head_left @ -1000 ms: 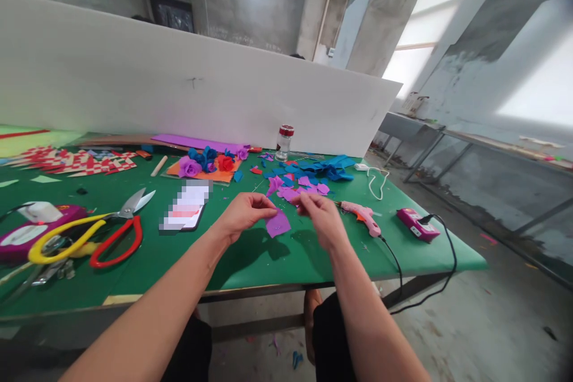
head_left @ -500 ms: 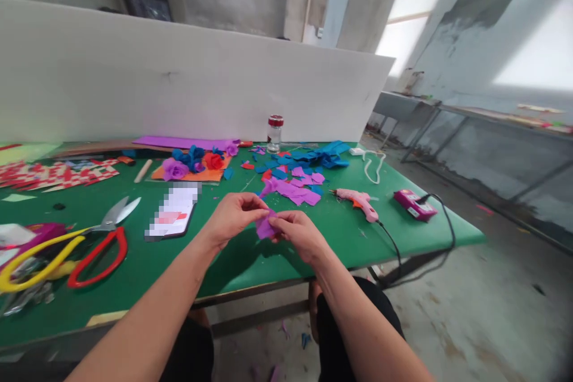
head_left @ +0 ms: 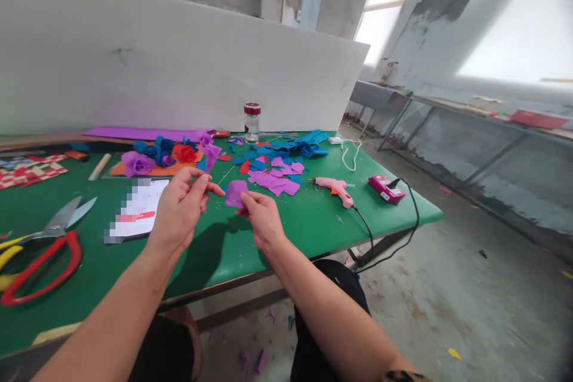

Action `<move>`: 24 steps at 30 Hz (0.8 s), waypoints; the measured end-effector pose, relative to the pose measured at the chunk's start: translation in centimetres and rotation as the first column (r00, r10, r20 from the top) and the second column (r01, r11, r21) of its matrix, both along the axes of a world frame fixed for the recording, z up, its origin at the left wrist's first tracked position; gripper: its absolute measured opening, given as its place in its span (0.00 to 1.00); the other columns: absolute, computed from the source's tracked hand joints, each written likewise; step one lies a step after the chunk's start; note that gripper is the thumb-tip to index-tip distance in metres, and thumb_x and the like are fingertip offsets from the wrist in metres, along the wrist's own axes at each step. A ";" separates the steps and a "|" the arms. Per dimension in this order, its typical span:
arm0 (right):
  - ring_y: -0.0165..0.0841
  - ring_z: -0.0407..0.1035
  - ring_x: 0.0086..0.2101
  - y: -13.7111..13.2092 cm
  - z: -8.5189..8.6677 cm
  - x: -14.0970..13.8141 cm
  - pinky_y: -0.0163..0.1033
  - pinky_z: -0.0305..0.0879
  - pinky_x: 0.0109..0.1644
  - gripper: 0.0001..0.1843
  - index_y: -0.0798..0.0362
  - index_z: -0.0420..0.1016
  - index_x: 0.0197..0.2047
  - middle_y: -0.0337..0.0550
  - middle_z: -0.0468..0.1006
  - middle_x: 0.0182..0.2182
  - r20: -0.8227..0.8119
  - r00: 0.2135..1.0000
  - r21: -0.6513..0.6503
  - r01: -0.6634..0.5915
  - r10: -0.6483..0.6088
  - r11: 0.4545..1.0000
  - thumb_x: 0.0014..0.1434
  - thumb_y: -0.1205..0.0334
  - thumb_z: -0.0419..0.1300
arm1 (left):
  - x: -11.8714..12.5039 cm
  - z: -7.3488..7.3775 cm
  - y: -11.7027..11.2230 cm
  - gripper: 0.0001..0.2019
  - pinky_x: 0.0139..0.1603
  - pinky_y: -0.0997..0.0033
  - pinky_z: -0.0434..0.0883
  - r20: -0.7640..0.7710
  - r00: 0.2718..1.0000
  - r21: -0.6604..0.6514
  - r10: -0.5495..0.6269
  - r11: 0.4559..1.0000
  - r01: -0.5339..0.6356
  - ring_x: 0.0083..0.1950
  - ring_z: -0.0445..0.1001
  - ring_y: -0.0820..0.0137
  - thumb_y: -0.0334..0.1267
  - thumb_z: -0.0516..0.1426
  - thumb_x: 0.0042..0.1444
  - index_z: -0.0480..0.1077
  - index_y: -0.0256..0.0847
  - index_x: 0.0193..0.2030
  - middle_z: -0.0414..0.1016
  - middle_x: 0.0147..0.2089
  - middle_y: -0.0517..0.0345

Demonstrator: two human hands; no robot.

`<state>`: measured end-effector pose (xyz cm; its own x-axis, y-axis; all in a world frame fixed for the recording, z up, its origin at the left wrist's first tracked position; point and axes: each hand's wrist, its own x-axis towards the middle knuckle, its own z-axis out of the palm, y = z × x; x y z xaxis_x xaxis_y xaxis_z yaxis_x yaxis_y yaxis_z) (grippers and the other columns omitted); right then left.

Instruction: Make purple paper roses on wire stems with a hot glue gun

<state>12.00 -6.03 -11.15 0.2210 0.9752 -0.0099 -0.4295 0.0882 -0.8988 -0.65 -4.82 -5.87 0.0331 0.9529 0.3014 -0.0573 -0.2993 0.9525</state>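
Observation:
My right hand [head_left: 262, 218] pinches a small purple paper piece [head_left: 234, 193] above the green table [head_left: 313, 224]. My left hand [head_left: 181, 209] hovers just left of it, fingers pinched on a thin wire whose far end carries a purple bit [head_left: 210, 154]. Behind the hands lies a heap of purple paper pieces [head_left: 273, 180] and blue paper scraps [head_left: 298, 146].
A pink glue gun [head_left: 333, 188] with a black cord lies to the right, beside a magenta socket box [head_left: 385, 188]. A phone [head_left: 136, 212] and red-handled scissors [head_left: 42, 256] lie to the left. Paper roses [head_left: 154, 158] and a jar [head_left: 252, 122] stand before a white board.
The hands came together on the purple piece, then parted slightly; the piece now sits in my right fingers. My view has swung right and down, shifting the table leftward.

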 end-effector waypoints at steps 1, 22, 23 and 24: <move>0.25 0.60 0.22 0.0 0.0 0.4 0.33 0.62 0.29 0.09 0.54 0.76 0.23 0.33 0.69 0.19 -0.032 0.999 -0.007 0.019 -0.020 1.000 0.44 0.56 0.64 | 0.1 -0.1 -0.3 0.09 0.18 0.80 0.53 0.022 0.999 0.010 0.023 1.000 -0.023 0.18 0.56 0.79 0.42 0.60 0.53 0.65 0.42 0.35 0.73 0.23 0.63; 0.29 0.69 0.28 -1.6 1.4 1.7 0.36 0.67 0.36 0.07 0.52 0.80 0.26 0.37 0.78 0.25 -0.228 0.971 0.117 0.103 -0.074 0.988 0.44 0.58 0.70 | 2.2 -2.7 -2.6 0.07 0.34 0.72 0.65 -0.225 0.974 -0.031 -0.024 0.999 0.017 0.32 0.70 0.68 0.43 0.62 0.51 0.77 0.42 0.30 0.77 0.30 0.58; 0.29 0.69 0.27 -1.6 1.5 1.7 0.36 0.67 0.36 0.07 0.52 0.80 0.26 0.37 0.78 0.25 -0.230 0.971 0.117 0.101 -0.072 0.988 0.44 0.58 0.70 | 2.2 -2.7 -2.7 0.06 0.36 0.71 0.66 -0.270 0.963 0.049 0.023 0.999 -0.010 0.33 0.71 0.67 0.42 0.62 0.51 0.78 0.44 0.30 0.77 0.32 0.57; 0.30 0.69 0.27 -1.6 1.5 1.8 0.36 0.67 0.35 0.08 0.52 0.80 0.27 0.38 0.79 0.25 -0.231 0.970 0.114 0.102 -0.073 0.988 0.44 0.58 0.70 | 2.1 -2.6 -2.9 0.05 0.37 0.70 0.66 -0.300 0.952 0.126 0.066 0.992 -0.029 0.35 0.72 0.65 0.41 0.61 0.52 0.78 0.45 0.31 0.78 0.33 0.56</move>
<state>13.77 -7.66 -9.63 0.3112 0.9490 0.0506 -0.6054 0.2390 -0.7592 1.45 -7.70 -8.51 0.0962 0.9136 0.3952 0.2454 -0.4065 0.8801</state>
